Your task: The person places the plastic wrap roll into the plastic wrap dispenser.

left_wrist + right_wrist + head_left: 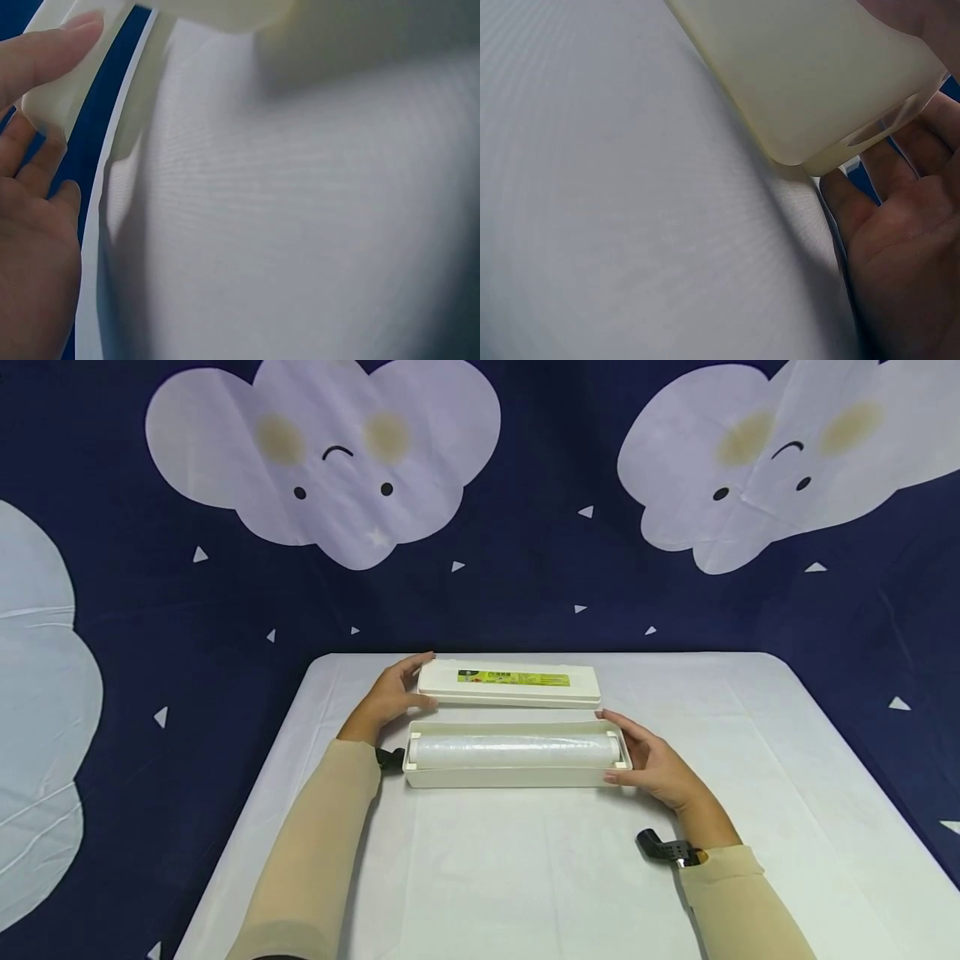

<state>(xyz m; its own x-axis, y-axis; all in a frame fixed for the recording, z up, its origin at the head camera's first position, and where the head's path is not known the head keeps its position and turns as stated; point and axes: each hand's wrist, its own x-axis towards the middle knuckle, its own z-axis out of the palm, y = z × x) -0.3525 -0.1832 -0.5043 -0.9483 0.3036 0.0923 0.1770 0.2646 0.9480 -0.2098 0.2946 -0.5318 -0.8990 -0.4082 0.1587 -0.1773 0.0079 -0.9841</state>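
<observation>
A long white box [510, 777] lies in the middle of the table, with a roll of cling film [517, 750] inside it. My right hand [663, 768] grips the box's right end, thumb on the near side and fingers on the far side. Behind the box is its white lid [517, 695], bearing a yellow-green label [513, 678]. My left hand [392, 695] holds the lid by its left end, thumb in front. In the left wrist view, the thumb [56, 56] presses on the lid's end. The right wrist view shows the box's corner [802, 112] against my palm.
A white cloth covers the table [525, 877]. Behind it hangs a dark blue curtain [525, 602] with cloud faces. Black wrist straps [667, 850] sit by the cuffs of the beige sleeves [307, 843].
</observation>
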